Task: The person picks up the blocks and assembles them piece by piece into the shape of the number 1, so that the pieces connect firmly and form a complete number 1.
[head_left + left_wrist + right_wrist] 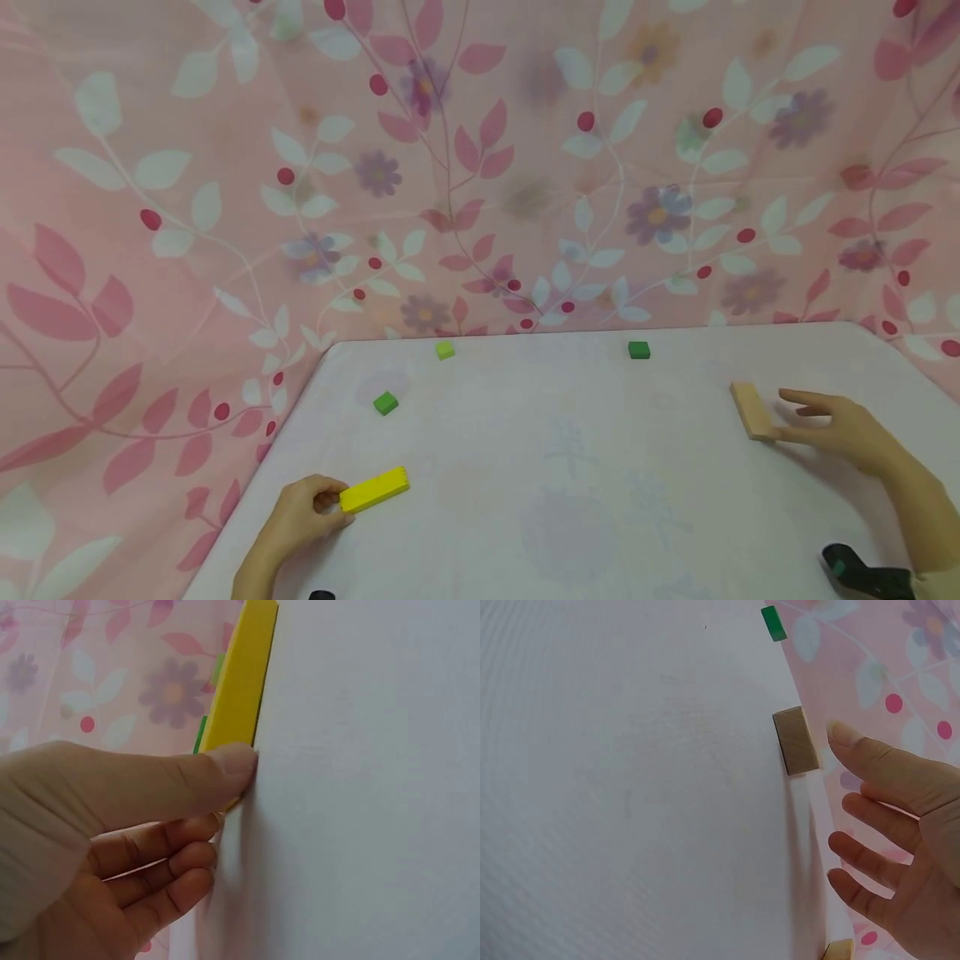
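My left hand (300,514) pinches the near end of a long yellow block (375,490) low over the left side of the table. In the left wrist view, the thumb (187,780) lies across the yellow block (244,675) and the other fingers curl beneath. On the right, my right hand (843,429) is spread beside a plain wooden block (751,411). The right wrist view shows that hand (900,825) with fingers apart and nothing held, its thumb close to the wooden block (798,742) with a small gap.
A light green block (445,350), a green block (386,403) and a dark green block (639,350) sit on the white-covered table (510,433). A black object (862,571) lies by the right forearm. Pink floral cloth (480,208) hangs behind. Another tan piece (838,950) shows at the right wrist view's bottom edge.
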`<action>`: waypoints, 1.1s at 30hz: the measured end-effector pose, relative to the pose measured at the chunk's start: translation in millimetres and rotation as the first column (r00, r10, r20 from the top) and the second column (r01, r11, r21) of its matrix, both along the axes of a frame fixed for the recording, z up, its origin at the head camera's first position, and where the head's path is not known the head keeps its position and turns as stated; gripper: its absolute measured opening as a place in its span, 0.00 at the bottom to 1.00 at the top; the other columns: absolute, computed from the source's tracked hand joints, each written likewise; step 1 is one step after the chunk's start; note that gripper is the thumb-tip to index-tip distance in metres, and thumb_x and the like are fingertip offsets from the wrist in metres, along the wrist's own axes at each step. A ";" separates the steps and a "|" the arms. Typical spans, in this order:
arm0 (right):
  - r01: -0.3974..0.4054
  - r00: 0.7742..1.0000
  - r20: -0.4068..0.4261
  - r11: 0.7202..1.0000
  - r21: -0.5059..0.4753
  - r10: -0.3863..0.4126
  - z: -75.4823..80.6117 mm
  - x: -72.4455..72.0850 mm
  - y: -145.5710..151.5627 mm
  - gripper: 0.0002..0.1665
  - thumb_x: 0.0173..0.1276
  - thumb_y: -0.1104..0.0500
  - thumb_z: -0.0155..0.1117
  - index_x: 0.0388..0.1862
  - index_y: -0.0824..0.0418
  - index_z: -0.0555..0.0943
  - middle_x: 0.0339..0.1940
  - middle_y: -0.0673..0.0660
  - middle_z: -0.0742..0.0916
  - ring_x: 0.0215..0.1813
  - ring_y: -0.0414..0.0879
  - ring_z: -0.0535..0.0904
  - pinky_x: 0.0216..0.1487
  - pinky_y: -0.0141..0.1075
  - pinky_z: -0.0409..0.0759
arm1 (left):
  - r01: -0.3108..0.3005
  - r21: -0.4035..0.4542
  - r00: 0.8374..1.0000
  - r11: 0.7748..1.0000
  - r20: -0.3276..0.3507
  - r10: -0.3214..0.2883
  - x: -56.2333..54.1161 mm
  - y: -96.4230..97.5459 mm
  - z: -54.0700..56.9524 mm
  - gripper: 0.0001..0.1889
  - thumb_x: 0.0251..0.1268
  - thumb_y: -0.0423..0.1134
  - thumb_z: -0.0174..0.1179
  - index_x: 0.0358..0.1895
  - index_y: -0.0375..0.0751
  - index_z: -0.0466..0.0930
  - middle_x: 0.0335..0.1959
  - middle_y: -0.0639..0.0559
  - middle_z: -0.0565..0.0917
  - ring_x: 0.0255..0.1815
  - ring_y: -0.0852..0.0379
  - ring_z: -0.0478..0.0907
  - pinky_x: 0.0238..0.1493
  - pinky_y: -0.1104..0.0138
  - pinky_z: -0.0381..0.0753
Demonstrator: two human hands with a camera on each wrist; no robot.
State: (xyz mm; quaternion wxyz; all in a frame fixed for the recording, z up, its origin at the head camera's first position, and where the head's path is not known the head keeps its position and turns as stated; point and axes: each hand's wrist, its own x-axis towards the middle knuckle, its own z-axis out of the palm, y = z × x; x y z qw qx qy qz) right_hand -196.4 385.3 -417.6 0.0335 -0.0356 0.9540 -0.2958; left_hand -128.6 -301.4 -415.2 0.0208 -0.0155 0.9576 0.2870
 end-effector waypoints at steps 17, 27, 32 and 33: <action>0.070 0.997 -0.016 0.990 0.121 -0.069 3.9 15.7 32.2 0.49 0.62 0.42 0.63 0.65 0.78 0.60 0.56 0.88 0.65 0.51 0.80 0.63 0.43 0.70 0.62 | 0.169 0.053 0.963 0.984 -0.219 -0.154 -8.2 20.2 -8.0 0.15 0.42 0.35 0.75 0.36 0.35 0.84 0.30 0.54 0.82 0.31 0.61 0.75 0.36 0.69 0.78; 0.097 0.995 0.005 0.982 0.162 -0.099 -1.8 19.8 43.4 0.49 0.63 0.41 0.62 0.63 0.80 0.59 0.55 0.87 0.62 0.50 0.78 0.60 0.45 0.71 0.62 | 0.301 0.075 0.915 0.951 -0.303 -0.266 -15.0 41.1 -8.2 0.14 0.43 0.33 0.74 0.35 0.36 0.83 0.30 0.55 0.82 0.30 0.63 0.74 0.35 0.69 0.79; 0.129 0.991 0.010 0.978 0.165 -0.132 -4.8 21.8 45.0 0.51 0.61 0.40 0.63 0.63 0.79 0.58 0.55 0.88 0.61 0.51 0.79 0.58 0.46 0.71 0.61 | 0.334 0.091 0.906 0.938 -0.308 -0.292 -17.4 50.2 -4.1 0.13 0.44 0.32 0.73 0.36 0.35 0.83 0.30 0.55 0.81 0.30 0.60 0.75 0.35 0.69 0.79; 0.135 0.990 0.012 0.977 0.163 -0.139 -5.4 22.3 45.8 0.52 0.61 0.39 0.63 0.63 0.79 0.57 0.56 0.88 0.61 0.51 0.79 0.57 0.47 0.71 0.60 | 0.337 0.095 0.904 0.937 -0.309 -0.294 -18.1 52.0 -3.3 0.13 0.44 0.31 0.72 0.36 0.35 0.83 0.30 0.55 0.81 0.30 0.59 0.75 0.35 0.69 0.79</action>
